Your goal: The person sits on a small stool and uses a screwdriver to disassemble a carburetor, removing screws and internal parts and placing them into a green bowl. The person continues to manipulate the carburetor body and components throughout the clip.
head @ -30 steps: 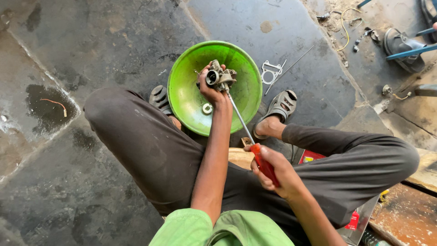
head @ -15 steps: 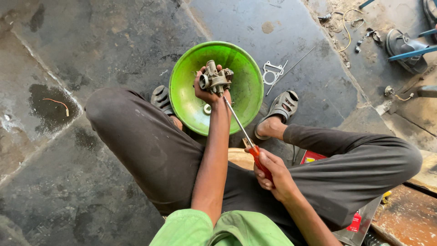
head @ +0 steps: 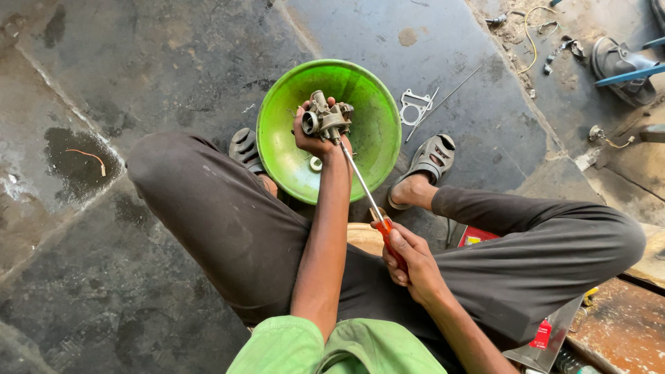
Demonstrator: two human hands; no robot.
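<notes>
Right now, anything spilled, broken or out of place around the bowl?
A dark wet patch stains the stone floor to the left, an orange scrap lying in it. A flat metal gasket and a thin rod lie loose right of the green bowl. The metal part in the left hand shows no damage.

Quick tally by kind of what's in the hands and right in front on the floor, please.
Metal carburettor-like part, in left hand: 1
Red-handled screwdriver, in right hand: 1
Green bowl: 1
Small ring in bowl: 1
Flat gasket on floor: 1
Sandals: 2
Total: 7
</notes>
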